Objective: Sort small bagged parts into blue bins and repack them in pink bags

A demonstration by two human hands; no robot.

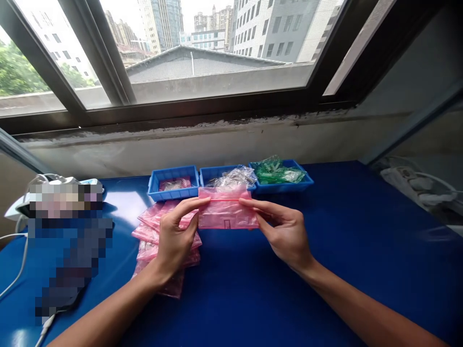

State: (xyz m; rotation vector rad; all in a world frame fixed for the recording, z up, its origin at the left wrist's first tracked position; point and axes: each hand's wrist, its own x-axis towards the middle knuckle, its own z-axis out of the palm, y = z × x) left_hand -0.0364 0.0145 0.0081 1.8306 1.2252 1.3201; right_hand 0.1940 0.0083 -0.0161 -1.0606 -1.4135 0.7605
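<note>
A pink zip bag [226,216] is stretched flat between my two hands, above the blue table. My left hand [178,236] pinches its left edge between thumb and fingers. At the opposite edge, my right hand [285,232] grips it the same way. A brighter pink strip runs across the bag near its top, and a small dark printed mark shows low on its front. Whatever is inside cannot be made out. Behind and below my left hand lies a loose pile of pink bags [148,248], partly covered by that hand.
Along the back stand three blue bins: one with pink bags [154,190], one with clear packets [231,177], one with green packets [277,171]. At left are a blurred dark object [77,262] with a white cable and a power strip [54,193]. A window rises behind.
</note>
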